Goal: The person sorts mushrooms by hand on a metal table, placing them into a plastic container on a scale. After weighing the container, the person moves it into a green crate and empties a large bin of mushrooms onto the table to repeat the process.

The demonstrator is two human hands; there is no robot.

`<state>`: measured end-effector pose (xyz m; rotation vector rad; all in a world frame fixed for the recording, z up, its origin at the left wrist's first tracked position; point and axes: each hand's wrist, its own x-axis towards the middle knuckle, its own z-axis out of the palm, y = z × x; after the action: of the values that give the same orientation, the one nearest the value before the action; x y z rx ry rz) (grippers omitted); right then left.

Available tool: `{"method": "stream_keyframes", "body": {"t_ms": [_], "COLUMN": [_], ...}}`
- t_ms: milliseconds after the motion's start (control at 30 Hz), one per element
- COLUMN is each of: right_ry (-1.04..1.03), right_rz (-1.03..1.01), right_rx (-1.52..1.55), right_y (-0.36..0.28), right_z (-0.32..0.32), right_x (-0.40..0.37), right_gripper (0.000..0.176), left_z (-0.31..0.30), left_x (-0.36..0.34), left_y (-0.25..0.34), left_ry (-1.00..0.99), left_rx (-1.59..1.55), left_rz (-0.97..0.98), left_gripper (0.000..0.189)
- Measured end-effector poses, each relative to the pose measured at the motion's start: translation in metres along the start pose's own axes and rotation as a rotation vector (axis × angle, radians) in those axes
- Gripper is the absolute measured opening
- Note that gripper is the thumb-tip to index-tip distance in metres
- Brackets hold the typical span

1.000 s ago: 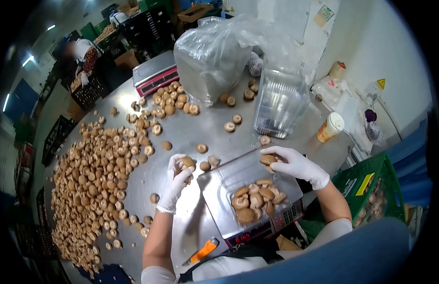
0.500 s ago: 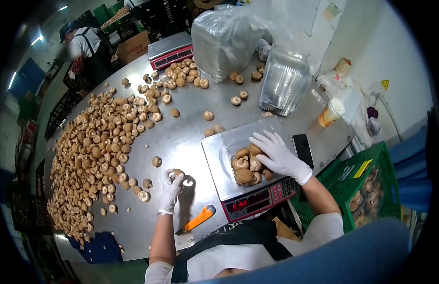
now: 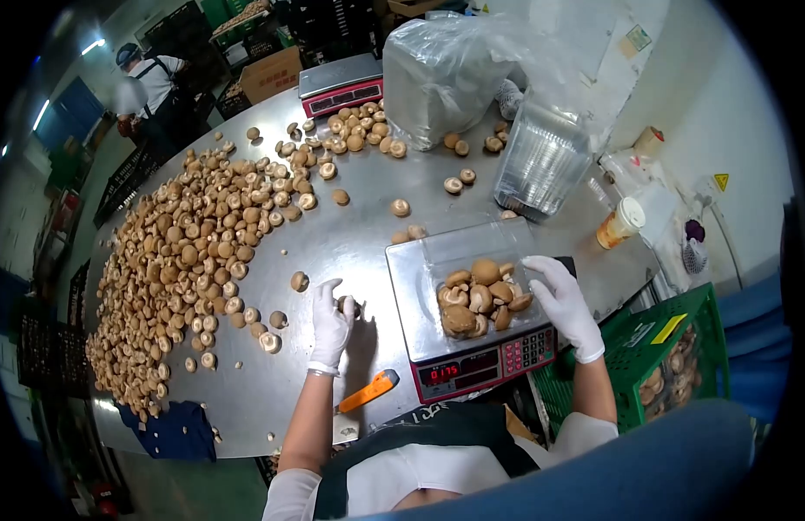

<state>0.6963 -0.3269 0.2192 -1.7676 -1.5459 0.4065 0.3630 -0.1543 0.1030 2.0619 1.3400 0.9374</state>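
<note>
My left hand [image 3: 331, 323], in a white glove, is above the metal table with its fingers curled round a shiitake mushroom [image 3: 357, 307], mostly hidden behind them. My right hand [image 3: 566, 306], also gloved, is open at the right side of a clear plastic tray [image 3: 433, 276]. Several brown mushrooms [image 3: 480, 300] lie heaped in that tray, which sits on the steel plate of a scale [image 3: 446, 352]. Its red display seems to read 0175. An orange box cutter [image 3: 368, 392] lies on the table below my left hand.
A large mushroom pile [image 3: 176, 252] covers the table's left. Behind are a second scale [image 3: 340, 82], a bag of clear trays [image 3: 437, 82] and stacked trays [image 3: 541, 165]. A paper cup [image 3: 621, 222] and green crate [image 3: 672, 356] are on the right. Another person [image 3: 155, 91] stands far left.
My right hand has drawn back from the mushrooms to the tray's right side. The display went from 0160 to 0175. My left hand has turned slightly, and the whole view has shifted.
</note>
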Motion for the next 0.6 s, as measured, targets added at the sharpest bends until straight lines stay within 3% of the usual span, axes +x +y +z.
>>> {"method": "stream_keyframes", "body": {"t_ms": [133,200,267,300,333,400,467,533,600], "right_ry": [0.007,-0.002,-0.094,-0.037,-0.044,-0.033,0.025,-0.078,-0.162], "right_rz": [-0.143,-0.114,-0.083,-0.131,-0.125,-0.083,-0.025,0.031,-0.050], "right_rx": [-0.163,-0.178,-0.359,-0.392,-0.389,-0.311,-0.178,-0.141,-0.218], "right_y": [-0.005,-0.007,-0.007,0.003,0.005,0.005,-0.004,-0.004,0.000], "right_z": [0.007,0.007,0.006,0.012,0.011,0.009,0.005,0.002,0.003], "right_x": [-0.005,-0.009,-0.013,-0.016,-0.019,-0.019,-0.020,-0.020,-0.014], "right_gripper": [0.035,0.037,0.036,0.033,0.033,0.029,0.024,0.022,0.022], "left_z": [0.026,0.034,0.033,0.032,0.027,0.021,0.008,0.003,0.002], "left_x": [-0.006,-0.005,-0.004,-0.005,-0.003,0.006,0.014,0.013,0.008], "left_y": [-0.053,-0.074,-0.067,-0.064,-0.048,-0.018,0.030,0.080,0.116], "left_ry": [-0.082,-0.135,-0.155,-0.171,-0.180,0.030,-0.031,-0.127,-0.328], "left_rx": [0.130,0.171,0.233,0.291,0.292,0.425,0.120,-0.101,-0.139], "left_rz": [0.018,0.000,0.014,0.000,-0.006,0.184,0.193,0.251,0.377], "left_gripper": [0.036,0.037,0.040,0.041,0.041,0.044,0.042,0.040,0.038]}}
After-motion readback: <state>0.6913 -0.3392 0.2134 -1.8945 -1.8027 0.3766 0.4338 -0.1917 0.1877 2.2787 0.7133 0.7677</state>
